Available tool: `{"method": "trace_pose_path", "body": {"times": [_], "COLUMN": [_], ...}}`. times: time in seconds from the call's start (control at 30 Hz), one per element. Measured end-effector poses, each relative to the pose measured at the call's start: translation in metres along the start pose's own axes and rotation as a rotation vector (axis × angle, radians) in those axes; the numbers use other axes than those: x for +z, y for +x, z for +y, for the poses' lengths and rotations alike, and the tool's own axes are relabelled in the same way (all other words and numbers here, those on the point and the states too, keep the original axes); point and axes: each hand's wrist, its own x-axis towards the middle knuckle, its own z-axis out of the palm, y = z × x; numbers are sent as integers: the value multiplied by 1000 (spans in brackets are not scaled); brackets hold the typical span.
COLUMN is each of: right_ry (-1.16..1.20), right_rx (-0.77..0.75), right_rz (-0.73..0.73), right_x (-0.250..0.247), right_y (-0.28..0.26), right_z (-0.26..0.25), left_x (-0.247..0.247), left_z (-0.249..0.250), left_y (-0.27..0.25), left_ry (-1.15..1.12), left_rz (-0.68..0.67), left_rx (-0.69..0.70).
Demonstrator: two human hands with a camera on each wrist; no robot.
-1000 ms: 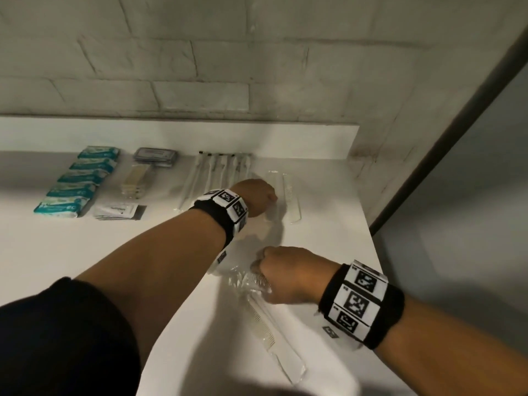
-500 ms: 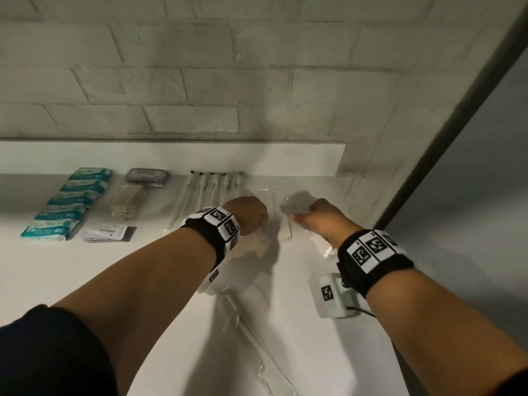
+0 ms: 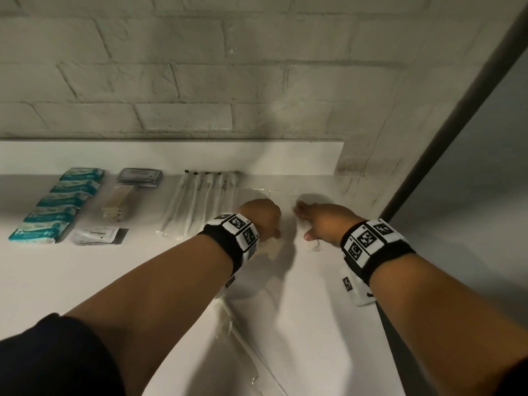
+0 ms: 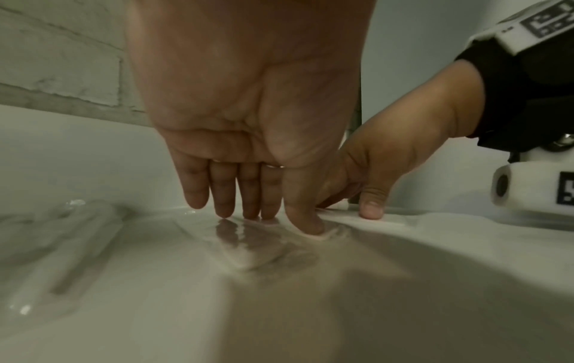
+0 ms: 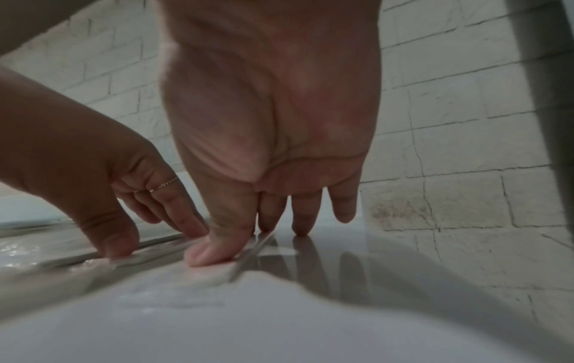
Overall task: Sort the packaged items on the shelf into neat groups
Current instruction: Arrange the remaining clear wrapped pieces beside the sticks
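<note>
Both hands are at the back right of the white shelf [image 3: 171,281], side by side. My left hand [image 3: 261,218] stands with straight fingers, its fingertips [image 4: 248,213] pressing a clear-wrapped packet [image 4: 257,248] flat on the shelf. My right hand [image 3: 321,221] is just to its right. Its thumb [image 5: 214,248] and straight fingers press a second clear packet [image 5: 186,277] down beside the first. The packets' contents are hard to make out through the plastic.
Sorted groups lie to the left: a row of teal packets [image 3: 54,204], dark packets [image 3: 140,177], beige packets [image 3: 118,204], white sachets [image 3: 97,234] and long wrapped sticks [image 3: 200,201]. Another clear-wrapped comb [image 3: 248,347] lies near the front. The brick wall [image 3: 365,167] bounds the shelf on the right.
My right hand lifted a clear packet from the front of the shelf, carried it back beside the left hand and now presses it flat. The left hand has stayed in place.
</note>
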Motion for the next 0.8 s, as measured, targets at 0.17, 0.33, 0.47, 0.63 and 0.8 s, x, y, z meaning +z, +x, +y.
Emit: {"method": "trace_pose_path", "body": {"times": [0.17,0.33,0.47,0.63,0.8], "right_ry": [80,101,183,279,26], "right_rx": [64,65,65,84,-209], "right_rz": [-22,-22,27,250,-122], "right_x": [-1,2,-3,-7,38], "right_y": [11,9,-1,-39,-90], "right_z": [-14,-21,-21,-49,-124], "left_x": [-2,-2,-3,-15,-18], "left_z": [-1,-4,-5,-2,-2], "left_y": [1,3,3,-4,-5], "left_ry": [21,-14,-2,-27,-23], "left_rz": [6,-4,-10,-81,-88], "left_rx": [12,23,33,36,45]}}
